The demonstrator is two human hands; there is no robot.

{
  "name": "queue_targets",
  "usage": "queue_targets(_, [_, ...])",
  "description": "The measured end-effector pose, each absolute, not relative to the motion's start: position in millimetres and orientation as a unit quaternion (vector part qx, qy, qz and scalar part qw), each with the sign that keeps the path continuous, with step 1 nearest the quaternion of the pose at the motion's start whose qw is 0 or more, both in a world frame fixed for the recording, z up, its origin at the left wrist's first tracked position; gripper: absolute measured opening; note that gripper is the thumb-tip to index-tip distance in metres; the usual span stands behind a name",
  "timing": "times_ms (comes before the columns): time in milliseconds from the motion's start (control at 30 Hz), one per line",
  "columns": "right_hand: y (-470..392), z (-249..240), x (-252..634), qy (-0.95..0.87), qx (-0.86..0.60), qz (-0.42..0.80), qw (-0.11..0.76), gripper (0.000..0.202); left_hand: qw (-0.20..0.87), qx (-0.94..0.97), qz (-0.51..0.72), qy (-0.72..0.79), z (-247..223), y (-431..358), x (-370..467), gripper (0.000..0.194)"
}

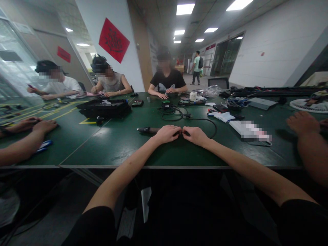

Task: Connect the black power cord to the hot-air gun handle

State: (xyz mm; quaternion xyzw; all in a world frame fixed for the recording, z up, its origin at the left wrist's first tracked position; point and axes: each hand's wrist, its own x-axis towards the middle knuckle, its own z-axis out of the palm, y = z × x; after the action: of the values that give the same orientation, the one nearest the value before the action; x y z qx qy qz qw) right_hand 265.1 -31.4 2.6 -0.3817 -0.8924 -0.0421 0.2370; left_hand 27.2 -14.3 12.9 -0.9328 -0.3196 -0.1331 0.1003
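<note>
My left hand [169, 134] and my right hand [195, 135] meet above the green table near its front edge. Both have curled, closed fingers, with fingertips nearly touching around a small dark piece [181, 133]; its kind is too small to tell. A dark electric screwdriver [145, 130] with a metal tip lies pointing left, and its rear end is hidden behind my left hand. From behind my right hand a black cable [215, 128] loops out and runs back across the table.
A black tray [105, 108] stands left of centre. Cable coils, a plug [189, 116], a blue-and-white cloth [223, 117] and a white box [243, 130] lie farther back and right. Co-workers' hands rest at the left [42, 125] and right [303, 124]. People sit opposite.
</note>
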Motion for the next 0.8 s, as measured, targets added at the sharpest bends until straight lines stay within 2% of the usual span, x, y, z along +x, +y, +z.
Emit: queue_targets(800, [-30.6,3.2,264.7,-0.894,-0.381,-0.054,0.228,0.004,0.112,-0.925,-0.155,-0.327,9.4,-15.5,27.8,0.021])
